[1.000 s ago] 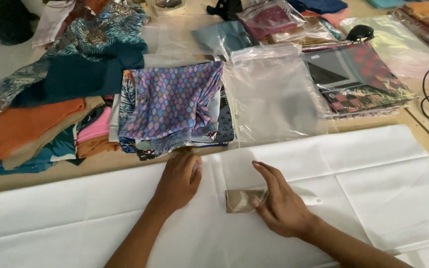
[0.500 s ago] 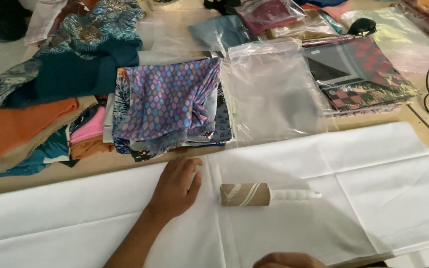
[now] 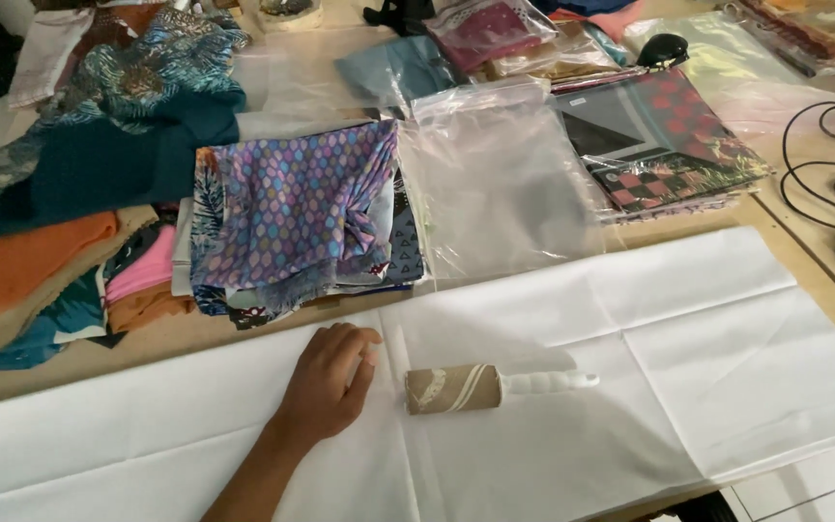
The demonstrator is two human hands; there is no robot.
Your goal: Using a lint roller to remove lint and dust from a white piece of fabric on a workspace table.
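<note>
Gone from view since a second ago, the right hand has left the lint roller [image 3: 495,387] lying crosswise on the white cloth [image 3: 707,358], just right of the left hand [image 3: 331,382], whose empty fingers rest flat.
</note>
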